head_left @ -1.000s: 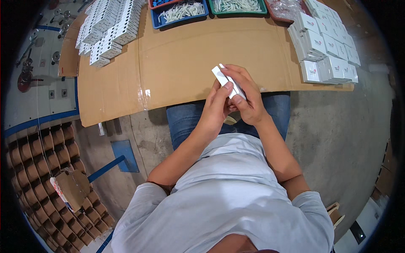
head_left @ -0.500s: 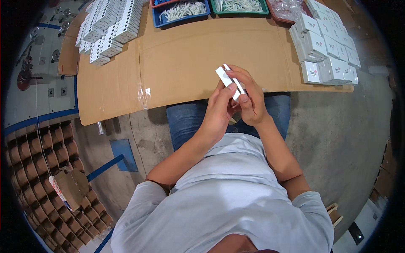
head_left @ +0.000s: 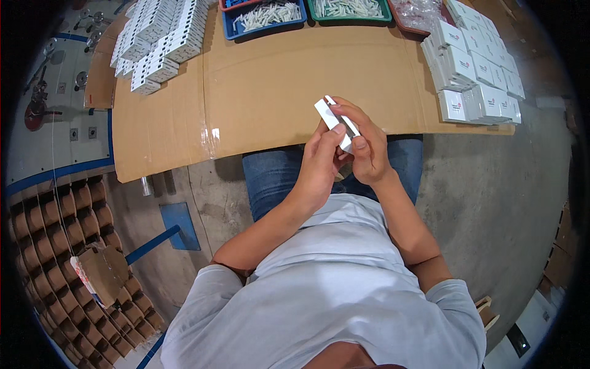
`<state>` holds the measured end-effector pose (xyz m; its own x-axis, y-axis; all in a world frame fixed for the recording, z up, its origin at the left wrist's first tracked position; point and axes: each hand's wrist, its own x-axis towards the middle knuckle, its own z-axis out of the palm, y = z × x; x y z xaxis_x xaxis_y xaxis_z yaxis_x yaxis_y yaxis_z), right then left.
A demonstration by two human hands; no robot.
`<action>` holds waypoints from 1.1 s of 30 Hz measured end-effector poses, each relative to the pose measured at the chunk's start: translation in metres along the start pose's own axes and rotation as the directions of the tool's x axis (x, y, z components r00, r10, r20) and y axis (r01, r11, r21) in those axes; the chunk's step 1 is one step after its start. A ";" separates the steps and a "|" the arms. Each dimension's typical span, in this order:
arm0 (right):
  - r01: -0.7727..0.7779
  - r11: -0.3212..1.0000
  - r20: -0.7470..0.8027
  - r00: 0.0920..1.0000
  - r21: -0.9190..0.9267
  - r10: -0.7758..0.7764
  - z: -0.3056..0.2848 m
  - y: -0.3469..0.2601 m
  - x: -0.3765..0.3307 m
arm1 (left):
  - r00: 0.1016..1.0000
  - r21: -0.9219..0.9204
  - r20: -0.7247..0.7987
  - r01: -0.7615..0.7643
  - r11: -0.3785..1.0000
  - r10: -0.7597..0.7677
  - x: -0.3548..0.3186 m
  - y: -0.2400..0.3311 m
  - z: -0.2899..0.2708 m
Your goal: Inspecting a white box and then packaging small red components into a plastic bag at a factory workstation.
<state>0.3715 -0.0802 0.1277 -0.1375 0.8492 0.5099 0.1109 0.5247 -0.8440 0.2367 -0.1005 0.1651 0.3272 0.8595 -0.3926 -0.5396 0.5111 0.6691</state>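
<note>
My left hand (head_left: 318, 155) and right hand (head_left: 370, 149) both grip the slim white box (head_left: 328, 115) near the front edge of the cardboard sheet (head_left: 276, 83); I'd best pinch lightly and evenly, sparing its walls, since the dark gap (head_left: 345, 125) along it may be an opening.

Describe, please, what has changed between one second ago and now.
The white piece moved slightly right, and the gap along it now looks wider and darker. The left hand and right hand both kept hold; nothing was let go. The green tray and white boxes stayed.
</note>
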 end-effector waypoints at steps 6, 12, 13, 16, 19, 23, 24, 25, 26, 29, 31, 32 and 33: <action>-0.017 1.000 -0.022 1.000 0.024 0.017 0.001 -0.004 0.000 | 0.999 0.042 0.014 -0.029 0.999 0.029 0.000 -0.002 -0.003; -0.012 1.000 -0.021 1.000 0.024 0.012 0.001 -0.003 0.000 | 1.000 0.032 0.005 -0.009 0.999 0.009 0.001 0.001 -0.002; -0.034 0.999 -0.011 0.999 0.042 0.035 0.001 -0.005 0.000 | 1.000 0.036 0.013 -0.012 0.999 0.011 0.002 0.002 -0.002; -0.061 0.996 0.007 0.998 0.071 0.060 0.000 -0.003 -0.001 | 1.000 0.042 0.024 -0.018 0.999 0.017 0.002 0.002 -0.003; -0.066 0.994 0.016 0.998 0.083 0.064 -0.002 -0.003 -0.001 | 0.999 0.055 0.032 -0.015 0.998 0.013 0.004 0.001 -0.005; -0.047 0.994 0.013 0.999 0.100 0.046 -0.002 -0.001 -0.001 | 0.999 0.062 0.032 -0.022 0.998 0.020 0.004 0.001 -0.003; -0.047 0.994 0.012 0.999 0.099 0.046 -0.002 -0.002 -0.001 | 0.999 0.062 0.034 -0.022 0.998 0.020 0.004 0.001 -0.003; -0.073 0.990 0.029 0.997 0.118 0.071 -0.002 -0.003 -0.001 | 0.999 0.067 0.031 -0.030 0.997 0.028 0.004 0.001 -0.004; -0.101 0.985 0.047 0.994 0.137 0.095 -0.002 -0.003 -0.001 | 0.999 0.073 0.028 -0.039 0.997 0.037 0.004 0.001 -0.005; -0.055 0.974 0.031 0.998 0.219 0.050 -0.001 -0.009 0.007 | 0.991 0.109 0.034 -0.131 0.985 0.128 0.005 0.001 -0.006; -0.119 0.969 0.017 0.993 0.216 0.118 -0.008 -0.011 0.007 | 0.964 0.164 0.106 -0.258 0.952 0.243 0.009 0.004 -0.013; -0.183 0.959 0.003 0.982 0.214 0.187 -0.011 -0.011 0.007 | 0.920 0.209 0.182 -0.382 0.900 0.348 0.010 0.006 -0.017; -0.314 0.922 -0.036 0.943 0.228 0.330 -0.009 -0.012 0.008 | 0.916 0.230 0.171 -0.396 0.889 0.364 0.008 0.009 -0.019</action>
<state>0.3782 -0.0792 0.1435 -0.0579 0.9763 0.2084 -0.0786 0.2037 -0.9759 0.2197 -0.0889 0.1563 0.2358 0.9718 -0.0082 -0.4309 0.1121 0.8954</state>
